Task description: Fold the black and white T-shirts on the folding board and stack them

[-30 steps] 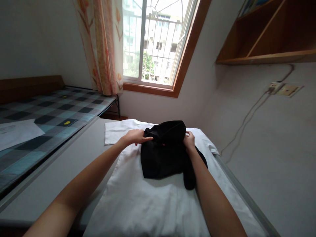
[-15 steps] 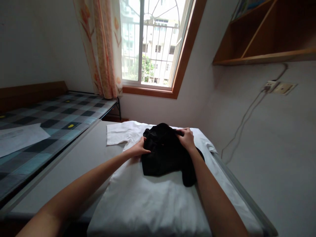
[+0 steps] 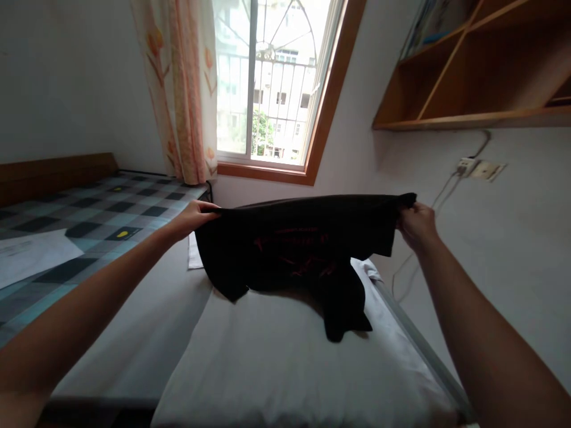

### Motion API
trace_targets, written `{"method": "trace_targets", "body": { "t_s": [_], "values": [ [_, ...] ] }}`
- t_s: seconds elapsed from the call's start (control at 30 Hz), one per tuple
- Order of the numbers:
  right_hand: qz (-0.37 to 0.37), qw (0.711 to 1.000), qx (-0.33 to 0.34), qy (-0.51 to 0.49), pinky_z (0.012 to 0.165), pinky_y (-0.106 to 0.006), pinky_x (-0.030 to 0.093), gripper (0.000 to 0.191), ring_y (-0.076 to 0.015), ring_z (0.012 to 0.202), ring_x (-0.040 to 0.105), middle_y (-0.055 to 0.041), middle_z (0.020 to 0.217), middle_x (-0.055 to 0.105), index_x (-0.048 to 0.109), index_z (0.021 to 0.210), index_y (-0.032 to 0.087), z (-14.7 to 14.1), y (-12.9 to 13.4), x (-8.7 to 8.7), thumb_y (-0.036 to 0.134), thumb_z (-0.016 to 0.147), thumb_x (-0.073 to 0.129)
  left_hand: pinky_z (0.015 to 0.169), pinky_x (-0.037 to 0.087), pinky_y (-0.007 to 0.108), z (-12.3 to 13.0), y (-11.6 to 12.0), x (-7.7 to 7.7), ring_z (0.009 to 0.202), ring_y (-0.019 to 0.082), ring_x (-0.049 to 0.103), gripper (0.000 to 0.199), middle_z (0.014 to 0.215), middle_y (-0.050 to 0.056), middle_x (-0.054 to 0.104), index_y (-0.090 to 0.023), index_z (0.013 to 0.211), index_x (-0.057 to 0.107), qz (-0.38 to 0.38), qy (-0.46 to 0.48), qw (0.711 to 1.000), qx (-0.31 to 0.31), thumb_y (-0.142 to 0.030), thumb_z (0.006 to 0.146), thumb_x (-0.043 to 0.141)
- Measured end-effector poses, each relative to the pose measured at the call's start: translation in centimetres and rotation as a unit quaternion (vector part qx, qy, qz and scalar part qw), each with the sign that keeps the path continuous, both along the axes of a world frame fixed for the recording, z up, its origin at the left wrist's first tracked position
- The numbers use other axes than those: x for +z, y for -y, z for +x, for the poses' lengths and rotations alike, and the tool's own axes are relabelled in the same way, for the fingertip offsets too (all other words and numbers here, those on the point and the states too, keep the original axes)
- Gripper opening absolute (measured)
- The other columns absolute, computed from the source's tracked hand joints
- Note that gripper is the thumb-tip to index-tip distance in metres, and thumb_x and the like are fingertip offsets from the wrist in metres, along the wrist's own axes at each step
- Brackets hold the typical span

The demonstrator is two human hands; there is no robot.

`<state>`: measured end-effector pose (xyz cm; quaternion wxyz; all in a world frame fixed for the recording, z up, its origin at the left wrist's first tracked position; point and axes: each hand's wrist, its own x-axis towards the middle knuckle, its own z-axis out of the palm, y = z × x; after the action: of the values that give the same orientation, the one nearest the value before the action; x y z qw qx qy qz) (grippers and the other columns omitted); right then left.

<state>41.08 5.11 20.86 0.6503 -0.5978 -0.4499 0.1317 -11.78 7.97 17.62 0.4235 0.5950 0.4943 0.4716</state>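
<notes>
A black garment with a faint dark red print hangs stretched between both hands, its top edge nearly level. My left hand pinches its upper left corner. At the upper right corner, my right hand grips the cloth, its fingertips partly hidden by it. The garment's lower part droops over a white shirt spread on the grey table. Much of the shirt's far part, including most of its left sleeve, is hidden behind the black cloth.
To the left is a bed with a checked mat and a white paper on it. A curtain hangs beside the barred window. On the right wall are a wooden shelf and a socket with cables.
Both hands have moved apart and up, opening the bunched black garment into a wide stretched piece. Its print now shows. The view has shifted slightly.
</notes>
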Motion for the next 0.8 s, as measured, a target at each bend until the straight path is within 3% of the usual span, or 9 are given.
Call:
{"method": "trace_targets", "body": {
  "t_s": [0.13,0.2,0.27,0.33,0.4,0.47,0.63,0.7,0.8],
  "values": [
    [-0.210,0.970,-0.051,0.108,0.065,-0.039,0.049,0.004,-0.0185,0.058,0.058,-0.0033,0.062,0.060,0.061,0.069,0.020,1.6,-0.5,-0.1,0.018,0.071,0.063,0.052,0.045,0.024,1.9,0.4,-1.0,0.059,0.019,0.061,0.023,0.061,0.001,0.066,-0.017,0.066,0.069,-0.003,-0.202,0.968,-0.149,-0.030,0.051,0.082],
    [-0.280,0.927,-0.092,0.232,0.076,-0.044,0.049,0.002,-0.0259,0.073,0.065,-0.0089,0.072,0.067,0.067,0.070,0.019,2.0,-0.7,-1.3,0.018,0.068,0.066,0.059,0.046,0.025,3.3,0.6,-3.1,0.066,0.020,0.062,0.020,0.060,-0.001,0.063,-0.020,0.061,0.065,0.044,-0.272,0.950,-0.143,-0.033,0.055,0.078],
    [-0.272,0.906,-0.047,0.321,0.086,-0.044,0.048,0.016,-0.0291,0.088,0.066,-0.0119,0.090,0.071,0.072,0.082,0.018,1.7,-0.7,-2.9,0.026,0.070,0.066,0.070,0.047,0.028,4.6,0.7,-5.5,0.078,0.022,0.062,0.014,0.072,0.001,0.066,-0.021,0.067,0.062,0.090,-0.305,0.941,-0.113,-0.033,0.063,0.069],
    [-0.257,0.891,0.092,0.362,0.091,-0.040,0.048,0.037,-0.0286,0.100,0.065,-0.0121,0.107,0.070,0.072,0.102,0.017,0.7,-0.6,-4.8,0.039,0.073,0.066,0.077,0.047,0.030,5.7,0.9,-7.7,0.087,0.024,0.062,0.014,0.087,0.004,0.068,-0.021,0.080,0.061,0.096,-0.322,0.935,-0.115,-0.028,0.068,0.061],
    [-0.274,0.850,0.214,0.395,0.097,-0.039,0.045,0.060,-0.0295,0.114,0.059,-0.0116,0.124,0.065,0.066,0.118,0.018,-0.8,-0.4,-6.7,0.049,0.067,0.072,0.077,0.046,0.030,6.6,1.3,-9.2,0.089,0.024,0.063,0.024,0.095,0.008,0.068,-0.020,0.095,0.058,0.067,-0.347,0.927,-0.123,-0.024,0.072,0.055],
    [-0.283,0.818,0.261,0.428,0.104,-0.039,0.041,0.077,-0.0302,0.123,0.053,-0.0111,0.135,0.057,0.059,0.129,0.019,-2.6,-0.4,-8.5,0.052,0.061,0.076,0.076,0.045,0.031,7.3,1.8,-9.8,0.091,0.026,0.064,0.033,0.098,0.010,0.068,-0.019,0.107,0.054,0.032,-0.378,0.918,-0.117,-0.029,0.076,0.055],
    [-0.360,0.743,0.201,0.527,0.102,-0.049,0.036,0.100,-0.0378,0.124,0.050,-0.0182,0.131,0.058,0.045,0.142,0.020,-6.2,-0.7,-11.5,0.053,0.055,0.080,0.079,0.043,0.033,8.7,3.1,-10.1,0.100,0.034,0.061,0.071,0.101,0.014,0.068,-0.018,0.118,0.053,0.033,-0.443,0.888,-0.121,-0.054,0.061,0.073],
    [-0.366,0.726,0.172,0.556,0.100,-0.053,0.035,0.095,-0.0404,0.121,0.051,-0.0191,0.126,0.061,0.051,0.137,0.020,-7.2,-0.9,-11.9,0.052,0.053,0.081,0.082,0.043,0.035,9.2,3.4,-10.6,0.101,0.037,0.060,0.067,0.100,0.015,0.068,-0.017,0.111,0.057,0.062,-0.473,0.873,-0.106,-0.050,0.057,0.078],
    [-0.370,0.719,0.195,0.555,0.097,-0.052,0.038,0.063,-0.0377,0.110,0.059,-0.0115,0.109,0.070,0.068,0.112,0.025,-8.1,-1.3,-11.6,0.048,0.055,0.080,0.083,0.043,0.038,9.6,3.6,-11.4,0.098,0.037,0.060,0.043,0.097,0.014,0.068,-0.018,0.096,0.063,0.087,-0.481,0.866,-0.104,-0.041,0.062,0.076]
  ]
}}
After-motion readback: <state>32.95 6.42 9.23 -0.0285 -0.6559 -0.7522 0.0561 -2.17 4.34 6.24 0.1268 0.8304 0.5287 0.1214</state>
